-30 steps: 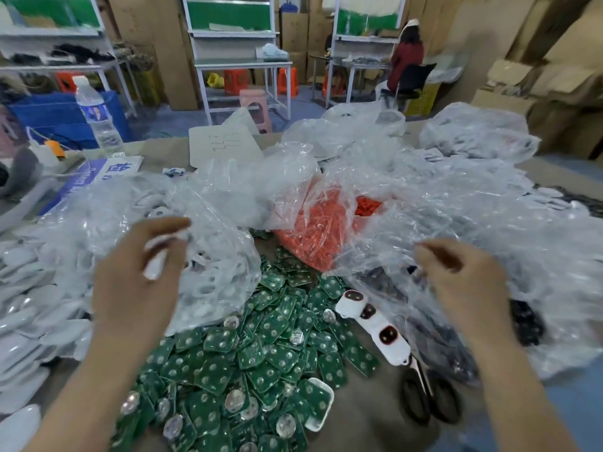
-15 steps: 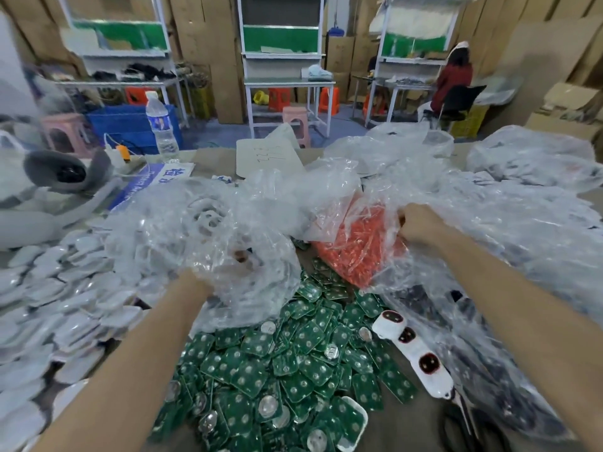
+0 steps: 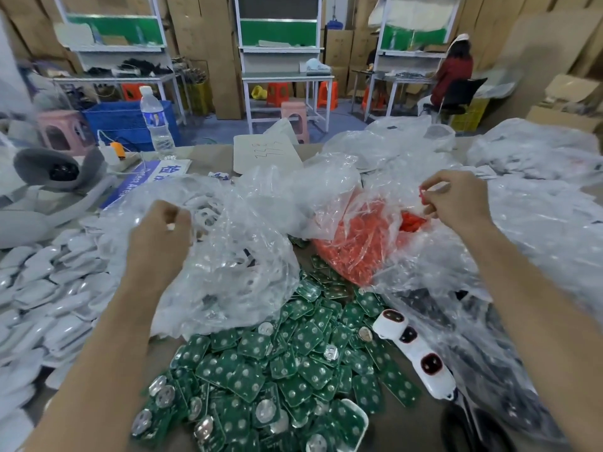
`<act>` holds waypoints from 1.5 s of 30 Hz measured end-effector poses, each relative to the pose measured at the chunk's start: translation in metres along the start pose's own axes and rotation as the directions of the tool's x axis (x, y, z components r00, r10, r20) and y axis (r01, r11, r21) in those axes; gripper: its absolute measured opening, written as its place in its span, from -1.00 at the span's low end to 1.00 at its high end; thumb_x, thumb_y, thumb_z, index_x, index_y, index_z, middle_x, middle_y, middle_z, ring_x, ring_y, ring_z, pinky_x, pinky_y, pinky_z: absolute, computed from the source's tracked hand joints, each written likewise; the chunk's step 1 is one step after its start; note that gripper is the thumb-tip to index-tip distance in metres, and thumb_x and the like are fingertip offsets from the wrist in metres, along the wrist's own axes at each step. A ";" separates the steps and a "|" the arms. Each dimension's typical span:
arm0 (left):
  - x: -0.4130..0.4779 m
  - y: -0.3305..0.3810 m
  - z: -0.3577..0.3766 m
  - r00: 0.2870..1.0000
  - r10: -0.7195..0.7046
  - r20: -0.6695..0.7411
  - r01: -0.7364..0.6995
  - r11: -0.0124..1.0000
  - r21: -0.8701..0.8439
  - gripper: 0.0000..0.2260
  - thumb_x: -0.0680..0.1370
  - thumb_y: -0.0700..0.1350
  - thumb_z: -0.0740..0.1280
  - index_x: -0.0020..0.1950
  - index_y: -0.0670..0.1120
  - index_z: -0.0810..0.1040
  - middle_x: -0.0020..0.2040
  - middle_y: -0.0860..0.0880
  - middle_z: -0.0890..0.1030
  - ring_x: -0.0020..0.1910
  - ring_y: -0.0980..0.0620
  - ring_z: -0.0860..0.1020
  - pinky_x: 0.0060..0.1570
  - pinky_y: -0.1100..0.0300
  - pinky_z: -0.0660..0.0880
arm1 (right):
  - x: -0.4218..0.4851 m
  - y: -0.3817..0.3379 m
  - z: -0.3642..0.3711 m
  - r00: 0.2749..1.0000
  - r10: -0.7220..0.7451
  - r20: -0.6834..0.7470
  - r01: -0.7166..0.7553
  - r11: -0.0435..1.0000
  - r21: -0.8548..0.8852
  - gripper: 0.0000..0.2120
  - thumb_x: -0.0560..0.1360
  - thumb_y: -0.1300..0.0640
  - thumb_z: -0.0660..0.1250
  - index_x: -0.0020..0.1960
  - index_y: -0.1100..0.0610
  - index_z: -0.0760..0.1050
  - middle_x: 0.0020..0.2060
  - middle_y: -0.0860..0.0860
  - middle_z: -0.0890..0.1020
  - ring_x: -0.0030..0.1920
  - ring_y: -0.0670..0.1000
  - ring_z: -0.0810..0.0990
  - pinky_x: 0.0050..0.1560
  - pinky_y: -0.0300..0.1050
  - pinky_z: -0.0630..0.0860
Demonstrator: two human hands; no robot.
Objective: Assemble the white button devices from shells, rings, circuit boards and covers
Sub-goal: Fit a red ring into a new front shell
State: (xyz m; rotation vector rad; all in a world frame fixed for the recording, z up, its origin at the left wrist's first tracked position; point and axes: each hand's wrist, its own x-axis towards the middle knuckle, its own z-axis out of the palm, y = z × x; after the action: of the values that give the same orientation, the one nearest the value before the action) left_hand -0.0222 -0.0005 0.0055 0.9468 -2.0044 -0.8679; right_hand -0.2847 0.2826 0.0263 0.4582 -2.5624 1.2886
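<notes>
My left hand (image 3: 160,234) is curled tight over the clear bag of white shells (image 3: 228,256), with a small white piece (image 3: 170,226) pinched in the fingers. Too little of it shows to say which part it is. My right hand (image 3: 456,199) is up above the bag of orange-red rings (image 3: 355,243), thumb and fingertips pinching one red ring (image 3: 422,193) just over the bag's open mouth.

Between my forearms the green circuit boards (image 3: 277,370) lie in a loose heap on the bench (image 3: 404,422), some flipped to show round silver discs. Just right of the heap is a white strip of button devices (image 3: 412,349), three dark red-rimmed windows facing up, its far side against crumpled plastic. Off to my left, white covers (image 3: 49,295) are piled in overlapping rows. At the far edge of the bench a water bottle (image 3: 156,122) stands upright.
</notes>
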 end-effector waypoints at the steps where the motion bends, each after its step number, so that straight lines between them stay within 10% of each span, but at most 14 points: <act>1: -0.007 0.007 -0.006 0.998 0.032 -0.055 -0.041 0.984 -0.173 -0.86 0.64 -0.06 0.21 -0.09 -0.03 0.47 -0.21 0.04 0.57 -0.15 -0.08 0.59 -0.10 0.02 0.52 | -0.013 -0.006 -0.005 1.000 -0.015 0.007 0.014 0.995 0.094 -0.89 0.46 0.34 0.40 -0.08 0.17 0.65 -0.37 0.09 0.64 -0.50 -0.11 0.60 -0.38 -0.27 0.56; 5: -0.057 0.046 -0.003 0.955 0.230 0.185 0.033 0.540 -0.841 -0.88 0.49 0.12 0.41 -0.15 0.10 0.61 -0.03 0.01 0.71 0.03 -0.04 0.68 0.00 0.17 0.60 | -0.087 -0.034 0.004 0.963 -0.085 0.257 -0.032 0.907 0.421 -0.81 0.45 0.30 0.41 -0.05 0.05 0.66 -0.31 -0.02 0.70 -0.37 -0.06 0.67 -0.30 -0.30 0.58; 8: -0.101 0.049 0.039 0.763 0.165 0.626 0.558 0.323 -0.765 -0.72 0.50 -0.05 0.31 0.17 -0.12 0.53 0.07 -0.18 0.68 -0.03 -0.08 0.68 -0.10 0.20 0.61 | -0.126 -0.044 0.031 0.910 -0.102 0.402 -0.128 0.854 0.505 -0.78 0.46 0.34 0.38 -0.06 0.05 0.67 -0.26 -0.02 0.71 -0.35 -0.04 0.67 -0.31 -0.32 0.56; 11: -0.119 0.033 0.062 0.645 0.010 0.764 0.752 0.172 -0.637 -0.72 0.57 -0.14 0.21 0.24 -0.11 0.55 0.07 -0.24 0.67 -0.12 -0.09 0.68 -0.19 0.16 0.64 | -0.141 -0.041 0.049 0.907 -0.068 0.415 -0.180 0.829 0.530 -0.77 0.49 0.36 0.36 -0.08 0.06 0.67 -0.26 0.01 0.72 -0.33 -0.03 0.66 -0.27 -0.26 0.59; 27: -0.113 0.001 0.073 0.588 0.048 0.808 0.787 0.200 -0.584 -0.76 0.53 -0.16 0.28 0.13 -0.10 0.67 0.11 -0.16 0.66 0.04 -0.04 0.66 -0.03 0.13 0.62 | -0.162 -0.026 0.061 0.816 -0.133 0.563 -0.051 0.953 0.298 -0.63 0.42 -0.09 0.37 0.20 -0.04 0.59 0.03 -0.21 0.54 0.00 -0.31 0.52 -0.04 -0.53 0.35; 36: -0.110 0.000 0.071 0.687 0.094 0.721 0.676 0.282 -0.681 -0.57 0.40 -0.20 0.43 0.27 -0.11 0.57 0.16 -0.19 0.63 0.05 -0.19 0.66 -0.15 0.04 0.64 | -0.163 -0.023 0.057 0.947 -0.107 0.304 -0.032 0.907 0.420 -0.81 0.46 0.17 0.42 -0.09 -0.14 0.65 -0.22 -0.16 0.67 -0.29 -0.18 0.65 -0.19 -0.36 0.54; 45: -0.111 0.001 0.071 0.689 0.137 0.712 0.646 0.331 -0.688 -0.70 0.37 -0.23 0.44 0.10 -0.09 0.64 0.20 -0.19 0.62 0.09 -0.11 0.65 -0.03 0.07 0.62 | -0.164 -0.027 0.056 0.895 -0.093 0.437 -0.107 0.905 0.411 -0.74 0.39 0.23 0.49 -0.05 -0.12 0.65 -0.21 -0.16 0.70 -0.19 -0.22 0.65 -0.14 -0.45 0.51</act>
State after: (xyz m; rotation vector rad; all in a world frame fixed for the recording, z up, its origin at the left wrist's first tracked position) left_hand -0.0315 0.1106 -0.0659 0.2357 -1.3149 -2.5276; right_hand -0.1268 0.2503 -0.0438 0.9301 -2.6069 1.9588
